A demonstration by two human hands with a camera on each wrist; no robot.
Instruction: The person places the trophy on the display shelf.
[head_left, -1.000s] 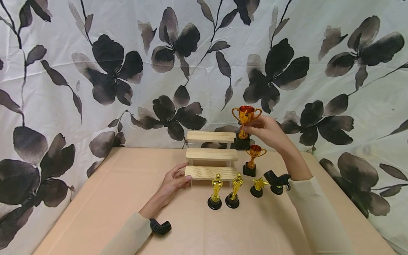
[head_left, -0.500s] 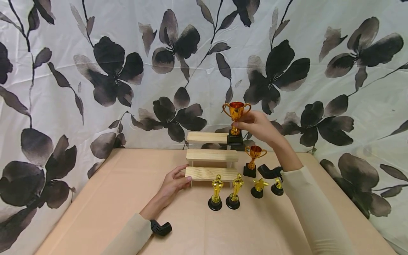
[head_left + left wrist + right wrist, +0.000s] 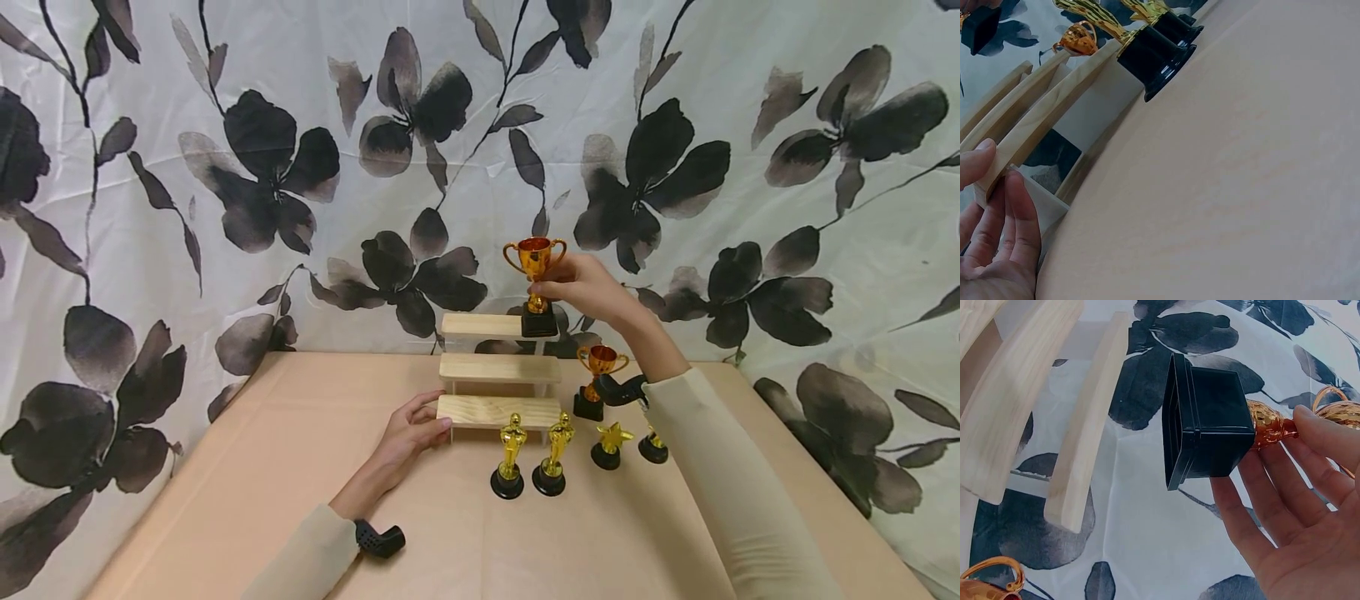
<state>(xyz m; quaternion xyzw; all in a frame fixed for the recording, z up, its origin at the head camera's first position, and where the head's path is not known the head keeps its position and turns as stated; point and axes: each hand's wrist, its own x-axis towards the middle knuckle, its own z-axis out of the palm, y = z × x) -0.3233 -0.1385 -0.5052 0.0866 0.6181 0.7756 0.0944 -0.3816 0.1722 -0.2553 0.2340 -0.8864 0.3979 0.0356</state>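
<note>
My right hand (image 3: pixel 588 287) pinches a gold trophy cup (image 3: pixel 535 258) by its stem, thumb on one side and fingers on the other. It hangs upright at the right end of a three-step wooden display stand's top shelf (image 3: pixel 480 324). In the right wrist view, the cup's black square base (image 3: pixel 1219 422) shows apart from that shelf (image 3: pixel 1088 425). My left hand (image 3: pixel 405 429) holds the left end of the lowest shelf (image 3: pixel 480 408); the left wrist view shows the thumb above and fingers underneath.
A smaller gold trophy cup (image 3: pixel 600 360) stands right of the stand, partly behind the right wrist camera. Two gold figurine trophies (image 3: pixel 512 450) stand in front. Right of them are a star trophy (image 3: pixel 613 437) and another small trophy (image 3: pixel 654 450), partly covered by the sleeve. A patterned cloth hangs behind.
The right hand has carried the trophy cup leftward, from beside the stand to the right end of the top shelf. The left hand has stayed on the lowest shelf.
</note>
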